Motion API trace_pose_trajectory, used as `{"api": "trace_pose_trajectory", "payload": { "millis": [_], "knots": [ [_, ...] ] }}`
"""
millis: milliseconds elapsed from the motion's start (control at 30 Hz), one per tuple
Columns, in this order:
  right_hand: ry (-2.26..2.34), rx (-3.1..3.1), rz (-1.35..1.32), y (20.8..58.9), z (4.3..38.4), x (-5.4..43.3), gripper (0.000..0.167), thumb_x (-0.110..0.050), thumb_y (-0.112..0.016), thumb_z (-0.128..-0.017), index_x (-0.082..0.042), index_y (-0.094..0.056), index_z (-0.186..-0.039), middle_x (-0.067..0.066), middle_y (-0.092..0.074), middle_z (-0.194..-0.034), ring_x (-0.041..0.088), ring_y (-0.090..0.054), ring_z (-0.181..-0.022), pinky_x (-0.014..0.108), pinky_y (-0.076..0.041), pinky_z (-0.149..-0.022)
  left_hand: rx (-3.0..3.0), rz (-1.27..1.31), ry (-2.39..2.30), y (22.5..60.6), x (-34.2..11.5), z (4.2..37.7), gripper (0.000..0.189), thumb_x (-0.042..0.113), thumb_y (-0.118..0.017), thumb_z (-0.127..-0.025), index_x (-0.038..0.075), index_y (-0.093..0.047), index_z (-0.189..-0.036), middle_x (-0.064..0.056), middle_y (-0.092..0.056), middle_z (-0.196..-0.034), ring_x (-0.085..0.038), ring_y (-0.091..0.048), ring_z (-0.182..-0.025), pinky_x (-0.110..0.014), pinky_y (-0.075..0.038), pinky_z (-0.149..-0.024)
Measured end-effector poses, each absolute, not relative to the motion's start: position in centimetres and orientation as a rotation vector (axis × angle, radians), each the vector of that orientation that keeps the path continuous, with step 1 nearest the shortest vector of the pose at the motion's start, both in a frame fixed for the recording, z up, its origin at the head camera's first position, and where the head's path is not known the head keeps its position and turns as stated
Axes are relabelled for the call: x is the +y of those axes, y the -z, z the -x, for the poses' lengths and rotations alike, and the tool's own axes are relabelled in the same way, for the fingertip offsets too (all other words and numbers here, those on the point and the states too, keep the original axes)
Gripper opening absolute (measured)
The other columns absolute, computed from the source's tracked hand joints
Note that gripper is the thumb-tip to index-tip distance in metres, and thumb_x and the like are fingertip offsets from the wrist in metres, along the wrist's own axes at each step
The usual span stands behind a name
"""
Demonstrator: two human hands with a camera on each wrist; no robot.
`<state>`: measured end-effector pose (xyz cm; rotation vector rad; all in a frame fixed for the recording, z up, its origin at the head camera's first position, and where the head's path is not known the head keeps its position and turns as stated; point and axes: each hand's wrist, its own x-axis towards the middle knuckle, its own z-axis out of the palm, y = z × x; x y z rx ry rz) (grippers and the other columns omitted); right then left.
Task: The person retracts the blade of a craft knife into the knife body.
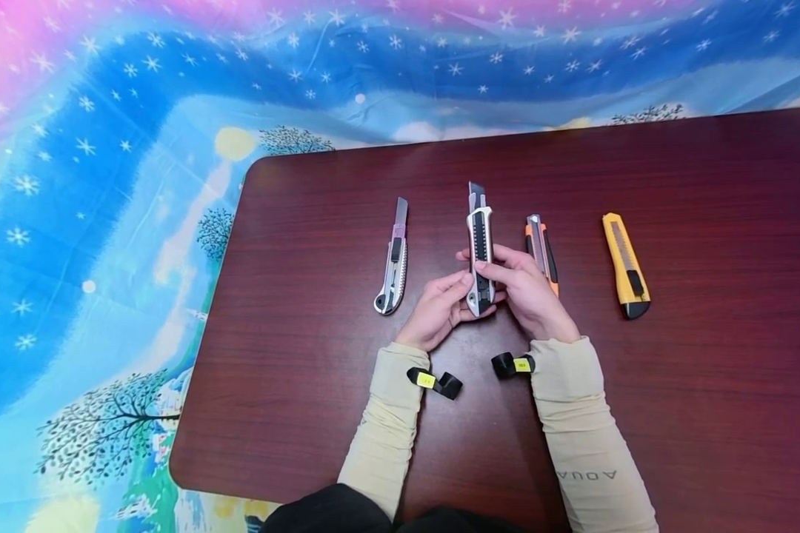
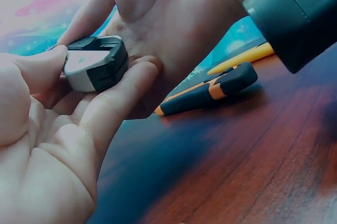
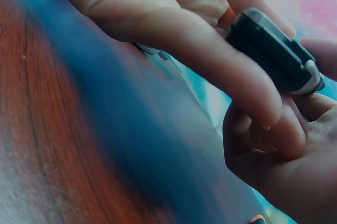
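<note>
A silver and black utility knife (image 1: pixel 481 229) is held up between both hands, its blade (image 1: pixel 476 189) out at the top and pointing away from me. My left hand (image 1: pixel 435 312) pinches the lower end of its handle. Higher up, my right hand (image 1: pixel 530 289) grips the same handle, thumb across the front face and fingers behind. In the left wrist view the butt end of the utility knife (image 2: pixel 93 67) faces the camera between the fingers. From the right wrist, the dark side of the utility knife (image 3: pixel 268 50) shows, and its blade is hidden.
Left of the hands lies a silver box cutter (image 1: pixel 393 270) with its blade out. An orange and black cutter (image 1: pixel 538 233) lies partly behind the right hand. Farther right is a yellow cutter (image 1: pixel 623 259). All rest on the dark wooden table (image 1: pixel 293 333), before a patterned cloth (image 1: pixel 400 81).
</note>
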<state>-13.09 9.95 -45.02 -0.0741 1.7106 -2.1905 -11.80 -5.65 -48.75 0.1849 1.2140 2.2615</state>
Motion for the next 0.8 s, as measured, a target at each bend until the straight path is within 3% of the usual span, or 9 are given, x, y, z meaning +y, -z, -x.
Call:
{"api": "trace_pose_trajectory", "payload": {
  "millis": [233,533,800],
  "knots": [
    [2.189,1.725,0.075,44.97,13.1,9.93,0.035,-0.008,-0.053,-0.096,0.008,-0.054,-0.128,-0.006,-0.07,-0.112,0.019,-0.056,-0.109,0.021,-0.042,-0.093,1.229,-0.18,-2.275,48.72,-5.61,11.89,0.044,0.013,-0.036,-0.105,-0.012,-0.038,-0.14,-0.041,-0.041,-0.138,-0.054,-0.042,-0.124,-0.041,-0.053,-0.095],
    [2.154,1.726,0.061,44.9,13.15,9.88,0.042,-0.005,-0.053,-0.095,0.008,-0.048,-0.135,0.0,-0.065,-0.122,0.025,-0.046,-0.125,0.021,-0.036,-0.101,1.248,-0.186,-2.302,48.96,-5.56,11.81,0.044,0.013,-0.036,-0.105,-0.015,-0.037,-0.139,-0.04,-0.039,-0.139,-0.054,-0.041,-0.125,-0.046,-0.05,-0.099],
    [2.135,1.737,0.015,44.86,13.16,9.62,0.047,-0.003,-0.053,-0.095,0.005,-0.044,-0.14,0.013,-0.057,-0.136,0.017,-0.047,-0.127,0.019,-0.038,-0.103,1.253,-0.161,-2.329,48.84,-5.63,11.8,0.044,0.012,-0.035,-0.105,-0.015,-0.037,-0.139,-0.043,-0.039,-0.138,-0.055,-0.041,-0.124,-0.049,-0.05,-0.099]
  ]
}}
